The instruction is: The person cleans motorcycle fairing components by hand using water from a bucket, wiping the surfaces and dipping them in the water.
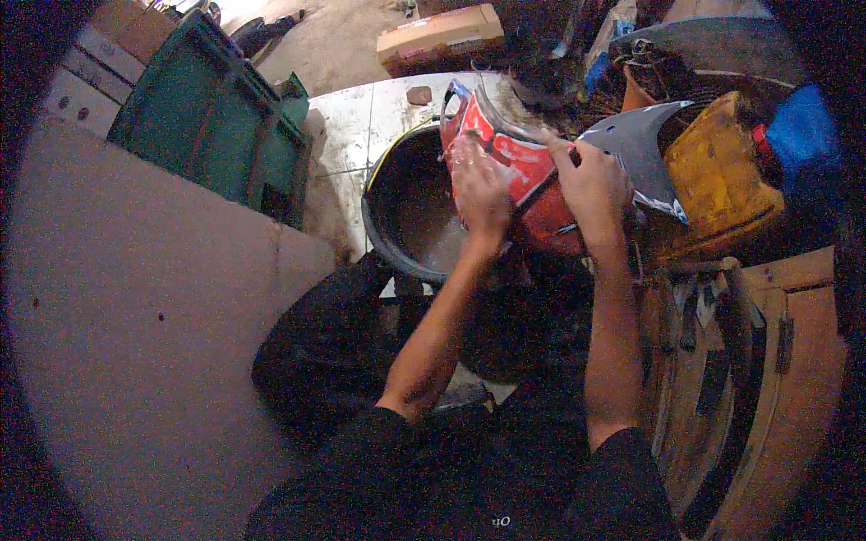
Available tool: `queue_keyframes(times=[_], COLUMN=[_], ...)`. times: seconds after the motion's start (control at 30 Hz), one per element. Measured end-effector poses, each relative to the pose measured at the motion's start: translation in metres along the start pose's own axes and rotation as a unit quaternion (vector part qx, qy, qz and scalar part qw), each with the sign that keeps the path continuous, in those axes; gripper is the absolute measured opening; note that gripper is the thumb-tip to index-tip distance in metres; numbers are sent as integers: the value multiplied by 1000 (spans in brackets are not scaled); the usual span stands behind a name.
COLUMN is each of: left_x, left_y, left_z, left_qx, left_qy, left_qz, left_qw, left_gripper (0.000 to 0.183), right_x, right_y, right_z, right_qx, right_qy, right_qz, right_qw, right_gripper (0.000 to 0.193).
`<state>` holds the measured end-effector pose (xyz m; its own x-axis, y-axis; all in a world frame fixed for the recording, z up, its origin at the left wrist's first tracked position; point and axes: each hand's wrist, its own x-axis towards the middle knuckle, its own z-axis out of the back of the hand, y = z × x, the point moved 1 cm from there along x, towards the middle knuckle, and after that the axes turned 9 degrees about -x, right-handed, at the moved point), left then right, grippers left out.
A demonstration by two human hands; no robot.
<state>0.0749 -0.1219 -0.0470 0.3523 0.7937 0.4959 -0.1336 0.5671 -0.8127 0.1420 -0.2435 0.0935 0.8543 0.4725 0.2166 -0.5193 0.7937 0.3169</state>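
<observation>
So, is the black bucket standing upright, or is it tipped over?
Upright: the bucket has its open mouth facing upward, showing its inside.

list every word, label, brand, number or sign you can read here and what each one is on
Dark shirt: small white characters at the lower front, not copied out here.
Cardboard box: faint marks, too small to read.
Red panel: whitish patches, no legible lettering.
</observation>
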Motion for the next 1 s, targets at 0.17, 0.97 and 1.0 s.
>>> queue_keyframes(times=[0.17, 0.97, 1.0], left_x=[36, -31, -31], left_y=[10, -61, -64], left_z=[-3, 37, 40], left_qx=[-113, -113, -163], left_qy=[50, -36, 21], left_qz=[8, 75, 70], left_qw=[992, 990, 984], left_gripper=[52, 45, 46], right_x=[-4, -11, -12], right_y=[0, 9, 10], right_z=[-4, 4, 6], right_qx=[16, -33, -28], right_qy=[24, 49, 52], right_qz=[1, 4, 10], right_qw=[1000, 998, 998], right_gripper=[59, 62, 63])
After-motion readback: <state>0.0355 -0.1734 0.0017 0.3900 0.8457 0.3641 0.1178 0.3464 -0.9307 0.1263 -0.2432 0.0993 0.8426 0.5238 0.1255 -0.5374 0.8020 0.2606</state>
